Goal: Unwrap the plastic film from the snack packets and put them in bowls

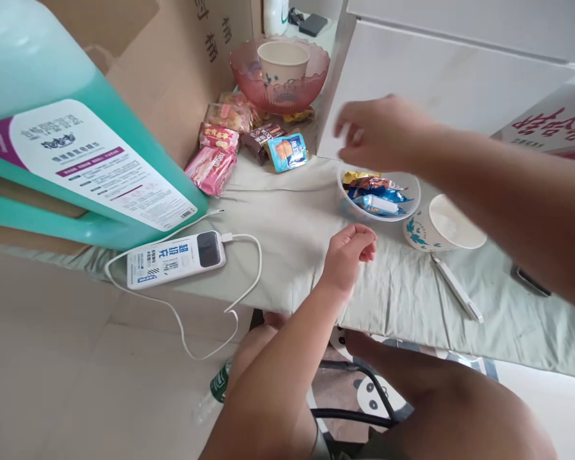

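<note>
My right hand (381, 133) reaches in from the right above the plastic bowl, slightly blurred, its fingers bent and apart with nothing visible between them. My left hand (349, 255) is loosely closed over the cloth just in front of that bowl, and no object shows in it. Several blue, yellow and brown snack packets (376, 195) lie in the clear plastic bowl (347, 207). Beyond it to the left are a blue snack packet (288, 152), a dark brown packet (260, 142) and pink packets (213, 167). A paper cup (421, 229) with leaf print stands right of the bowl.
A large jug of green liquid (124, 147) stands at left beside a cardboard box (172, 83). A white power bank (172, 260) with a cable lies near the table edge. At the back, a pink glass bowl (246, 76) holds a paper cup (283, 64). A white utility knife (457, 287) lies right.
</note>
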`<state>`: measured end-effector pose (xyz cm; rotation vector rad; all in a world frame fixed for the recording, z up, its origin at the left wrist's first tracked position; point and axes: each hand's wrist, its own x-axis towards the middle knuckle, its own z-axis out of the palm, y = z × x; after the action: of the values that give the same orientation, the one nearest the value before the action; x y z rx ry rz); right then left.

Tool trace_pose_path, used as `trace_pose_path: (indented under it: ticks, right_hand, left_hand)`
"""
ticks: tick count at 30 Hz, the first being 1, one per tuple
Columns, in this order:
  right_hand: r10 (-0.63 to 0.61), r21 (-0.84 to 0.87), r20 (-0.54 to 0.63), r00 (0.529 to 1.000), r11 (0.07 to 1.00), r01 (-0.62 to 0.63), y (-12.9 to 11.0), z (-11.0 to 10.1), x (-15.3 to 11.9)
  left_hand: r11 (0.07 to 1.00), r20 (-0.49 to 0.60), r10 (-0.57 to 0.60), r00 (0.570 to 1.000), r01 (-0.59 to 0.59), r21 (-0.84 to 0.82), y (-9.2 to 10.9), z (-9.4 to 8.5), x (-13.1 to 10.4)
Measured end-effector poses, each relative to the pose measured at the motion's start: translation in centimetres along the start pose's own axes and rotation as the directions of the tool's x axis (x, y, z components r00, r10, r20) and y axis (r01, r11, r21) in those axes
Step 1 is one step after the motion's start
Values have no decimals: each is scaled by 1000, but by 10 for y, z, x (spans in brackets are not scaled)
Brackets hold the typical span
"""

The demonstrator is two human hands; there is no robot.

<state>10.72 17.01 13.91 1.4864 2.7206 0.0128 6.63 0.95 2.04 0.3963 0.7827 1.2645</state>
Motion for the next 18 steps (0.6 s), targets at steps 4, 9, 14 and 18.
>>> trace_pose_path:
  ticks: [4,9,14,18]
  right_hand:
    - [-125,18,75,989,992,124,-59,42,48]
    - [-53,-70,53,997,996,57,-68,80,68]
    - [-72,-33,-114,991,997,69,-72,45,34]
    - [-50,319,-318,947,935,156,-59,20,-55]
  left_hand:
    - [1000,-3,-2,1000,2,-13,1,-1,1]
    - [1000,-10,-11,1000,12,24,5,-7,-2]
    - [1000,-37,-4,999,3,-27,5,-10,-3]
    - [997,28,-37,999,39,-60,1,-8,-3]
